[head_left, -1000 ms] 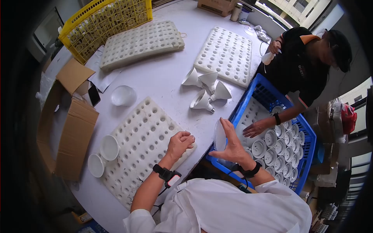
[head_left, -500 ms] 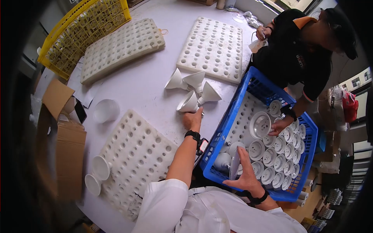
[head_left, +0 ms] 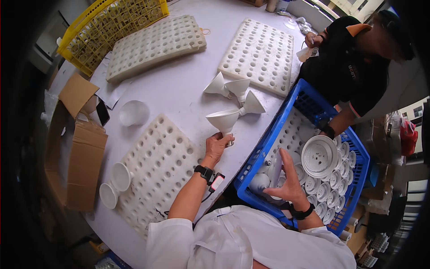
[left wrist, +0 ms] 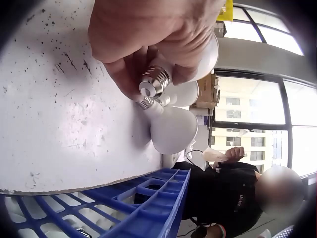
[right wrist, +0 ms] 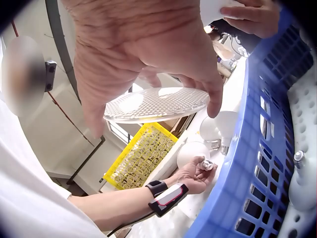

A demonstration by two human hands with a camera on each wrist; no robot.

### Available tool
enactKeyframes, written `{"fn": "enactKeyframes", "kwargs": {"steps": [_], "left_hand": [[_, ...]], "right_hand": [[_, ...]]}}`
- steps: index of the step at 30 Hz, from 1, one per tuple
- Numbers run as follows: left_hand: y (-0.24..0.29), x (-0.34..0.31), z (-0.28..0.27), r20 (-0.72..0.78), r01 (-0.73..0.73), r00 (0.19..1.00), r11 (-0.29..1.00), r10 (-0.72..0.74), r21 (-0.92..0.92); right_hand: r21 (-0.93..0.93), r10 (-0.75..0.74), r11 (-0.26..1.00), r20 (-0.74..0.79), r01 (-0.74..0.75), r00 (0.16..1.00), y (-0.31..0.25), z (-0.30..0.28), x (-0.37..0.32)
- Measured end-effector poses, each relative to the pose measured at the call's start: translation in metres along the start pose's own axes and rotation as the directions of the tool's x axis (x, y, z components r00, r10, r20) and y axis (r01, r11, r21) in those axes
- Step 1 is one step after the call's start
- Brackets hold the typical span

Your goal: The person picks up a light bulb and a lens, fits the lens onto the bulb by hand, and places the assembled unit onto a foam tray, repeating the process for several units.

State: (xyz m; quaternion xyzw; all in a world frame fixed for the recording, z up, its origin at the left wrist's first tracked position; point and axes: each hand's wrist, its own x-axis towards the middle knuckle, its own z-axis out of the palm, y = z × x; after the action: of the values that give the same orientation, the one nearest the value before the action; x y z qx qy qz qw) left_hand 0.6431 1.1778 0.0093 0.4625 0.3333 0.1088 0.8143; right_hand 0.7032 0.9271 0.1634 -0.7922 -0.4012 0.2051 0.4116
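In the head view my left hand point(head_left: 216, 149) grips a white cone-shaped lamp housing point(head_left: 222, 119) by its narrow neck, wide mouth up. The metal screw base point(left wrist: 155, 82) pokes out between thumb and fingers in the left wrist view. Three similar lamp housings point(head_left: 252, 103) lie close behind it on the table. My right hand point(head_left: 290, 180) is over the near end of the blue crate point(head_left: 256, 157). Between its spread thumb and fingers it holds a round, clear, textured lens cover point(right wrist: 157, 105) by the rim.
Rows of white lamps point(head_left: 323, 194) stand in the crate, where a person in black point(head_left: 354, 67) holds another lamp point(head_left: 319, 156). Perforated foam boards point(head_left: 156, 168) lie on the table, with two lamp housings point(head_left: 121, 176), stacked clear covers point(head_left: 134, 113), a cardboard box point(head_left: 87, 157) and a yellow crate point(head_left: 112, 31).
My left hand has gone from the foam board to the lamp group, taken one housing by its neck and tipped it mouth up. My right hand keeps the lens cover, now over the crate.
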Motion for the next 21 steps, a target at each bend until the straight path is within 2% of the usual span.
{"fn": "enactKeyframes", "kwargs": {"steps": [2, 3, 5, 6, 7, 8, 9, 11, 12, 13, 15, 17, 19, 20, 21], "left_hand": [[0.026, -0.053, -0.006, 0.067, -0.071, 0.996, 0.992, 0.064, 0.107], [0.030, -0.075, -0.016, 0.137, -0.064, 0.989, 0.997, 0.059, 0.031], [0.039, -0.116, -0.033, 0.135, -0.076, 0.989, 0.993, 0.063, 0.087], [0.048, -0.133, -0.041, 0.173, -0.276, 0.960, 0.859, 0.221, 0.431], [0.056, -0.148, -0.049, 0.259, -0.418, 0.904, 0.574, 0.341, 0.704], [0.048, -0.160, -0.060, 0.243, -0.489, 0.856, 0.562, 0.456, 0.667], [0.042, -0.175, -0.072, 0.181, -0.414, 0.895, 0.607, 0.408, 0.678], [0.034, -0.197, -0.092, 0.251, -0.491, 0.783, 0.318, 0.569, 0.811], [0.030, -0.208, -0.097, 0.233, -0.458, 0.751, 0.233, 0.618, 0.858], [0.028, -0.217, -0.102, 0.206, -0.441, 0.748, 0.241, 0.631, 0.864], [0.024, -0.230, -0.111, -0.047, -0.337, 0.759, 0.455, 0.649, 0.824], [0.030, -0.244, -0.113, -0.096, -0.318, 0.713, 0.443, 0.694, 0.839], [0.033, -0.258, -0.117, -0.202, -0.211, 0.761, 0.528, 0.617, 0.822], [0.038, -0.266, -0.118, -0.234, -0.131, 0.792, 0.532, 0.563, 0.836], [0.039, -0.271, -0.120, -0.249, -0.128, 0.784, 0.539, 0.569, 0.832]], "right_hand": [[0.013, -0.015, 1.000, 0.014, 0.015, 1.000, -0.010, -0.002, 0.015], [0.030, -0.033, 0.999, 0.030, 0.032, 0.999, -0.016, 0.000, 0.024], [0.020, -0.074, 0.997, 0.069, 0.072, 0.995, -0.030, 0.009, 0.038], [0.047, -0.159, 0.987, 0.116, 0.154, 0.980, -0.041, 0.015, 0.045], [0.078, -0.244, 0.969, 0.162, 0.234, 0.956, -0.051, 0.022, 0.051], [0.062, -0.330, 0.944, 0.181, 0.324, 0.926, -0.058, 0.032, 0.056], [0.065, -0.340, 0.940, 0.201, 0.334, 0.919, -0.067, 0.043, 0.060], [0.163, -0.485, 0.875, 0.309, 0.456, 0.818, -0.084, 0.064, 0.068], [0.192, -0.517, 0.856, 0.361, 0.481, 0.776, -0.093, 0.074, 0.070], [0.200, -0.530, 0.847, 0.381, 0.492, 0.757, -0.101, 0.085, 0.071], [0.221, -0.554, 0.827, 0.478, 0.517, 0.682, -0.115, 0.106, 0.072], [0.228, -0.585, 0.796, 0.531, 0.561, 0.613, -0.127, 0.122, 0.074], [0.247, -0.555, 0.809, 0.620, 0.533, 0.554, -0.136, 0.137, 0.073], [0.250, -0.560, 0.802, 0.630, 0.543, 0.538, -0.140, 0.143, 0.072], [0.272, -0.563, 0.802, 0.644, 0.532, 0.518, -0.143, 0.149, 0.070]]}}
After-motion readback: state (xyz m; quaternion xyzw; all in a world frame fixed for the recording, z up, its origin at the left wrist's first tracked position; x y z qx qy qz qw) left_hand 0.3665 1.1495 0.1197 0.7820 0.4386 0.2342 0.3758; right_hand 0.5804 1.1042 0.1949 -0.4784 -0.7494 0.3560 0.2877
